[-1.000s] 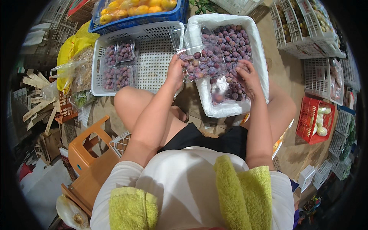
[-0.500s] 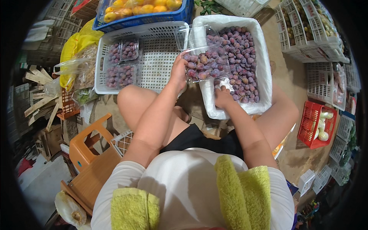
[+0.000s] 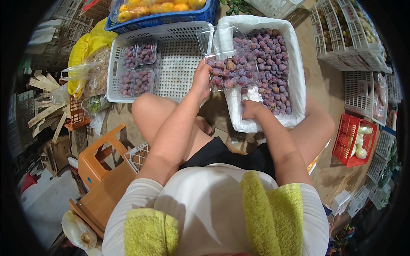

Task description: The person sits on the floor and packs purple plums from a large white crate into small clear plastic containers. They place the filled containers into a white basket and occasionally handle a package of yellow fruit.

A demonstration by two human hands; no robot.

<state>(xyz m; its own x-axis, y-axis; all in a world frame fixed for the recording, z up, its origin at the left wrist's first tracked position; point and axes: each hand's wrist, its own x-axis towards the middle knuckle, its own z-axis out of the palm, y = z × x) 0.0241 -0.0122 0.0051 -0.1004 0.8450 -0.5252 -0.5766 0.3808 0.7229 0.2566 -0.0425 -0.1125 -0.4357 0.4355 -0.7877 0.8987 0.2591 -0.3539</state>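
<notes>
My left hand (image 3: pixel 202 80) grips the near left side of a clear plastic clamshell box (image 3: pixel 232 73), its lid folded back on the far side. Purple plums fill the box, which is held over the left part of a crate with a white liner (image 3: pixel 296 68). Loose plums (image 3: pixel 273 64) cover the crate's middle and right. My right hand (image 3: pixel 253 109) is down in the near left corner of that crate, by a bare patch of liner. Its fingers are curled; what they hold, if anything, is blurred and hidden.
A white perforated crate (image 3: pixel 179 70) at left holds several plum-filled boxes (image 3: pixel 139 81). Behind it stands a blue crate (image 3: pixel 171 19) of yellow fruit. An orange stool (image 3: pixel 96 164) is near left. At right are a red basket (image 3: pixel 347 141) of pale vegetables and stacked crates (image 3: pixel 341 59).
My right hand has drawn slightly nearer within the lined crate, its fingers now more curled. My left hand still holds the clamshell box in the same place; the whole view has shifted slightly.
</notes>
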